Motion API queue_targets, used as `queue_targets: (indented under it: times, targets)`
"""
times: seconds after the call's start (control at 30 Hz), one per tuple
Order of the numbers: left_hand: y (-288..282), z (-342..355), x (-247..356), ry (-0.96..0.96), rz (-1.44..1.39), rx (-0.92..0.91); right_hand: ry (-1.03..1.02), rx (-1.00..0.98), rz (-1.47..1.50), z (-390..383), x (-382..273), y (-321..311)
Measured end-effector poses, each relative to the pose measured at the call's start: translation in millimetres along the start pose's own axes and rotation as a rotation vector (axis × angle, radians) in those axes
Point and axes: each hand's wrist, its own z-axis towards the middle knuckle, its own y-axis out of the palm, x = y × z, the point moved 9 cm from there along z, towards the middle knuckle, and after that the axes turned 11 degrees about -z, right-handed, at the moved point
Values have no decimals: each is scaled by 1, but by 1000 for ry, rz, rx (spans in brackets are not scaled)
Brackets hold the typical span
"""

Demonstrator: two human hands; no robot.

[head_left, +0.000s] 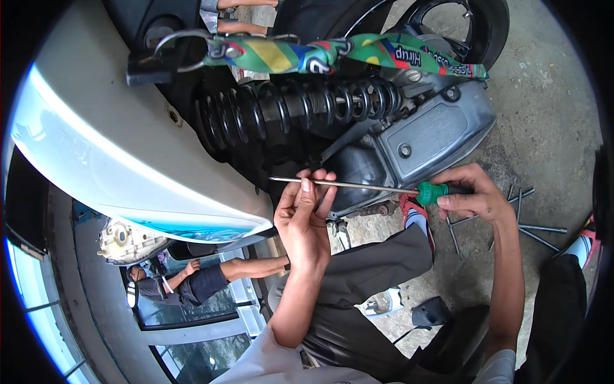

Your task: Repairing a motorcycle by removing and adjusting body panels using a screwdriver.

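A long screwdriver [371, 187] with a thin metal shaft and a green and black handle lies across the middle of the view, its tip pointing left. My right hand [476, 195] is wrapped round the handle. With the fingertips and thumb, my left hand [306, 221] pinches the shaft a little short of the tip. Just beyond both hands is a grey engine side cover [425, 137] of a scooter. A black coil-spring shock absorber [275, 109] runs above it. The tip is near the lower edge of the white and blue body panel [166, 153], apparently in the air.
A green patterned lanyard [275, 56] on a key ring crosses the top. Behind it is a black wheel [500, 25]. Several long bolts or rods [540, 239] lie on the concrete floor [543, 134] at right. Another person [192, 288] stands at lower left.
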Motion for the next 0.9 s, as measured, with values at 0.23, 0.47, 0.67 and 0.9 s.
queue_targets:
  times: [0.23, 0.47, 0.67, 0.9]
  targets:
    - [-18, -4, 4, 88, 51, -41, 48, 15, -32, 6, 2, 2]
    - [-11, -9, 20, 192, 197, -155, 12, 49, -46, 0, -1, 2]
    - [-12, -5, 25, 241, 196, -122, 43, 25, -51, 2, -7, 0]
    - [-14, -6, 26, 240, 177, -104, 3, 31, -78, 6, -9, 3]
